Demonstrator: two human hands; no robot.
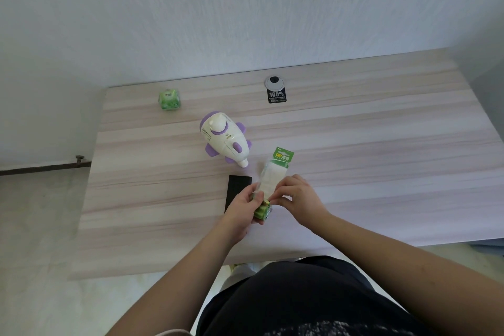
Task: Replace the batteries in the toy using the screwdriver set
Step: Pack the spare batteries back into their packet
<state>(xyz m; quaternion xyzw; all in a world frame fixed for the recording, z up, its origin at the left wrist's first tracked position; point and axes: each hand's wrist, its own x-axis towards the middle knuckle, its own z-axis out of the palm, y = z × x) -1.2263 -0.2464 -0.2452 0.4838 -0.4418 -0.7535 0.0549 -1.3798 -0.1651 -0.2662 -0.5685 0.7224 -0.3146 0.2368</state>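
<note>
Both hands meet over the near middle of the counter (381,144), working at a battery pack (274,177). Left hand (241,206) curls round the green batteries (262,211) at the pack's near end; right hand (296,195) pinches the clear wrapper beside them, as if peeling it open. A black case (237,188), likely the screwdriver set, lies shut just left of the hands, partly hidden by the left one. At about eleven o'clock from the hands lies the white-and-purple toy (225,139), well apart from them, with no cover visibly removed. Further out at ten o'clock sits a green cube-shaped packet (169,100); at twelve o'clock, a cable grommet (274,82) with a black label (276,95). By the look of it the task is early: fresh batteries are only being unwrapped, while unscrewing, swapping and closing all remain.
</note>
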